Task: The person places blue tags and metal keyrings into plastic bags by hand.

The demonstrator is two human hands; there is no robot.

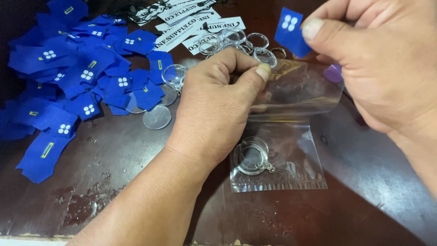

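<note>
On the dark table [114,182], the left hand [218,109] is pinching open a clear bag [291,136]; at two o'clock, the right hand [382,64] is pinching a blue tag [290,29].

A dark brown counter [114,182] fills the view, its glossy top scuffed and blotched pale near the front edge. Soft light glints off the right side. No walls, floor or windows show.
</note>
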